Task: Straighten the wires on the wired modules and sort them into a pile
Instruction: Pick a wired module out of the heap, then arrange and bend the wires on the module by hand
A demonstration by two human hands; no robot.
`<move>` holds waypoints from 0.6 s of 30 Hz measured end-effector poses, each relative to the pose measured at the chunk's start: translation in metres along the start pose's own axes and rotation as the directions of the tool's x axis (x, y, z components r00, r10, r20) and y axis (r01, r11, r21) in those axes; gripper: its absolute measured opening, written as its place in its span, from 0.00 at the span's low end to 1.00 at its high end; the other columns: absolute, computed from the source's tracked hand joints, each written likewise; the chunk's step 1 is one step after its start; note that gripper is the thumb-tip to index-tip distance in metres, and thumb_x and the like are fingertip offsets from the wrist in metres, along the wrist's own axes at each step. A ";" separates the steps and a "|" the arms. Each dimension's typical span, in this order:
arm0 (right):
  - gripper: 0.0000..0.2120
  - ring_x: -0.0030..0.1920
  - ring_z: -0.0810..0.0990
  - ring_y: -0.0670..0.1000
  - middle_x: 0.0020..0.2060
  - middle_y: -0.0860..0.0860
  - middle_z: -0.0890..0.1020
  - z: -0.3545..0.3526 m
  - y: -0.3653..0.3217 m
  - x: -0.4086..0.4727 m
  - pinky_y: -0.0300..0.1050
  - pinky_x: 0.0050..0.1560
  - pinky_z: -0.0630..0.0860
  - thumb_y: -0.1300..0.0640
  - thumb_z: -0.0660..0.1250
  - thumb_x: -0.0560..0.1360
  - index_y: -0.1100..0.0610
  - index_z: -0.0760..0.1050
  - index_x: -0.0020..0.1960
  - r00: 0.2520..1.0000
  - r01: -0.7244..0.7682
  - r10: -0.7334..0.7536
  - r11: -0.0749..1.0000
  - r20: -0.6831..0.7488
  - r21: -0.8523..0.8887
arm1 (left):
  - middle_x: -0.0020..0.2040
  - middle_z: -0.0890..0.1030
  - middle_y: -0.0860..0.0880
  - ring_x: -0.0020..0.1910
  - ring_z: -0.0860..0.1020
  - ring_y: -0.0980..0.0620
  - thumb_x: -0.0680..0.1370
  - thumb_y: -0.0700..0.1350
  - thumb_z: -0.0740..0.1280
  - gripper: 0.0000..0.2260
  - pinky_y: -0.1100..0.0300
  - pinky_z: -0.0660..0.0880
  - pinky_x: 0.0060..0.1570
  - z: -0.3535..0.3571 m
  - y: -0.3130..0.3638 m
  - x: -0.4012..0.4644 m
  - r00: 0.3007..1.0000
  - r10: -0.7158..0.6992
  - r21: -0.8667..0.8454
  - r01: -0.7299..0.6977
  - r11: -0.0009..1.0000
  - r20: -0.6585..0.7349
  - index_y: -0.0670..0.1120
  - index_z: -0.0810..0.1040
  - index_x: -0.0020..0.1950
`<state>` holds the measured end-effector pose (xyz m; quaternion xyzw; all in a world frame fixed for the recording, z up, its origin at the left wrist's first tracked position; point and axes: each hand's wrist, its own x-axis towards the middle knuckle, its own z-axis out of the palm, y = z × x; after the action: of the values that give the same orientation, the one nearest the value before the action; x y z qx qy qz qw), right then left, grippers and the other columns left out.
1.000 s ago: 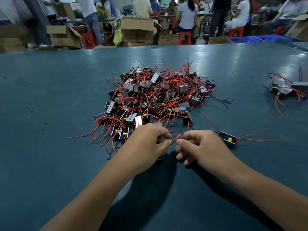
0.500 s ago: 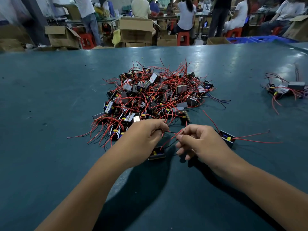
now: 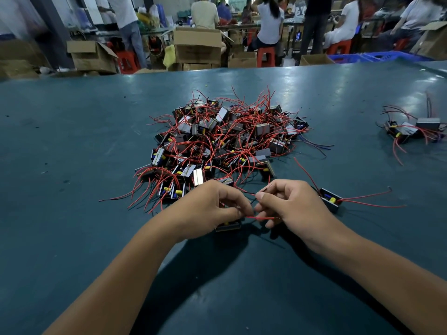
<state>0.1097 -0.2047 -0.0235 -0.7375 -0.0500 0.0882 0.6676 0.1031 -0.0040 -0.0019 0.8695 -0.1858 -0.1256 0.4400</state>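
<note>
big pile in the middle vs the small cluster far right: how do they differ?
The big pile holds dozens of modules; the small cluster holds only a few. The big pile lies mid-table, just beyond both hands; the small cluster lies at the right edge of view, away from them. The big pile's wires cross in a dense tangle; the small cluster's wires are sparser and easier to trace. Both are dark modules with mostly red wires on the green table.

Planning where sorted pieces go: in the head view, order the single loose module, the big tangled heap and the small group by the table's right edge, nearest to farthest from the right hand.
1. Single loose module, just right of the right hand.
2. Big tangled heap, ahead and left.
3. Small group, far right.
</note>
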 end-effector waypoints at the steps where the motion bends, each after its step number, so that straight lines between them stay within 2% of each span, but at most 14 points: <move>1: 0.05 0.30 0.83 0.50 0.32 0.56 0.85 0.000 0.000 0.000 0.39 0.28 0.77 0.64 0.68 0.78 0.64 0.77 0.44 1.000 -0.001 0.001 1.000 0.003 0.021 | 0.46 0.86 0.52 0.49 0.84 0.52 0.79 0.38 0.70 0.10 0.56 0.79 0.55 0.001 0.000 0.000 1.000 0.000 0.001 0.000 1.000 0.019 0.51 0.86 0.46; 4: 0.04 0.32 0.83 0.52 0.35 0.58 0.85 0.001 -0.001 -0.001 0.40 0.31 0.79 0.64 0.68 0.78 0.65 0.77 0.45 1.000 0.000 -0.001 0.999 0.018 0.043 | 0.43 0.86 0.53 0.43 0.82 0.58 0.79 0.39 0.71 0.06 0.67 0.75 0.46 0.004 0.003 0.001 0.999 0.014 0.013 -0.015 1.000 0.042 0.49 0.86 0.48; 5: 0.04 0.33 0.84 0.53 0.36 0.59 0.86 0.000 -0.003 -0.002 0.41 0.32 0.80 0.64 0.68 0.78 0.64 0.78 0.45 1.000 0.000 -0.001 0.999 0.025 0.032 | 0.43 0.85 0.52 0.43 0.81 0.59 0.79 0.39 0.71 0.05 0.67 0.75 0.45 0.005 0.003 0.002 0.999 0.023 0.011 -0.023 1.000 0.041 0.48 0.86 0.48; 7: 0.04 0.35 0.85 0.53 0.37 0.56 0.86 -0.005 -0.009 -0.006 0.47 0.37 0.83 0.62 0.68 0.79 0.60 0.79 0.46 0.999 0.037 -0.033 0.996 0.042 -0.087 | 0.45 0.85 0.48 0.45 0.82 0.52 0.79 0.40 0.71 0.04 0.61 0.78 0.48 0.005 0.003 0.002 0.999 0.032 0.010 -0.032 0.999 0.041 0.47 0.85 0.50; 8: 0.04 0.35 0.86 0.52 0.37 0.54 0.86 -0.011 -0.014 -0.009 0.48 0.37 0.84 0.60 0.68 0.79 0.56 0.80 0.45 0.994 0.105 -0.098 0.973 0.040 -0.205 | 0.46 0.85 0.47 0.47 0.81 0.50 0.79 0.40 0.71 0.04 0.59 0.78 0.50 0.005 0.003 0.003 0.999 0.029 0.016 -0.029 0.999 0.043 0.47 0.85 0.51; 10: 0.05 0.31 0.85 0.48 0.34 0.49 0.85 -0.029 -0.032 -0.015 0.42 0.33 0.82 0.54 0.68 0.78 0.51 0.80 0.44 0.948 0.294 -0.318 0.871 0.002 -0.393 | 0.47 0.84 0.48 0.47 0.81 0.50 0.79 0.42 0.71 0.04 0.60 0.78 0.50 0.004 0.002 0.002 0.999 0.017 0.033 -0.018 0.999 0.042 0.49 0.84 0.51; 12: 0.08 0.26 0.83 0.48 0.31 0.48 0.84 -0.054 -0.055 -0.017 0.36 0.27 0.77 0.50 0.66 0.77 0.52 0.80 0.43 0.842 0.436 -0.525 0.798 -0.126 -0.415 | 0.46 0.84 0.50 0.47 0.81 0.52 0.78 0.44 0.72 0.04 0.60 0.79 0.50 0.003 -0.001 0.003 0.999 0.012 0.043 -0.014 0.999 0.031 0.52 0.84 0.50; 13: 0.09 0.25 0.82 0.48 0.31 0.49 0.83 -0.069 -0.064 -0.015 0.37 0.26 0.77 0.51 0.65 0.78 0.53 0.80 0.43 0.786 0.471 -0.578 0.790 -0.220 -0.393 | 0.46 0.84 0.52 0.47 0.81 0.54 0.78 0.44 0.72 0.03 0.61 0.79 0.50 0.003 -0.002 0.003 1.000 0.014 0.047 -0.015 0.999 0.024 0.52 0.84 0.50; 15: 0.09 0.26 0.81 0.50 0.31 0.51 0.83 -0.095 -0.071 -0.007 0.41 0.27 0.78 0.56 0.63 0.79 0.53 0.80 0.43 0.731 0.468 -0.581 0.808 -0.358 -0.357 | 0.46 0.84 0.54 0.47 0.81 0.57 0.78 0.44 0.72 0.04 0.62 0.79 0.51 0.002 -0.004 0.004 1.000 0.024 0.057 -0.025 0.998 0.010 0.52 0.84 0.50; 16: 0.09 0.28 0.82 0.51 0.32 0.52 0.83 -0.103 -0.069 -0.004 0.43 0.29 0.80 0.59 0.63 0.80 0.53 0.79 0.43 0.740 0.437 -0.555 0.826 -0.380 -0.356 | 0.46 0.84 0.55 0.48 0.81 0.57 0.78 0.44 0.72 0.04 0.61 0.79 0.52 0.002 -0.004 0.005 0.999 0.033 0.062 -0.034 0.998 0.002 0.52 0.85 0.50; 18: 0.10 0.33 0.83 0.53 0.37 0.56 0.83 -0.113 -0.063 0.003 0.45 0.35 0.83 0.64 0.62 0.81 0.55 0.78 0.44 0.824 0.340 -0.455 0.874 -0.337 -0.347 | 0.46 0.84 0.56 0.48 0.82 0.58 0.79 0.44 0.71 0.04 0.60 0.79 0.53 0.003 -0.004 0.005 0.999 0.047 0.065 -0.046 0.997 -0.018 0.52 0.85 0.50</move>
<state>0.1375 -0.3083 0.0489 -0.7965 -0.0749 -0.2181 0.5589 0.1077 -0.0065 -0.0073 0.8800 -0.2055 -0.1008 0.4162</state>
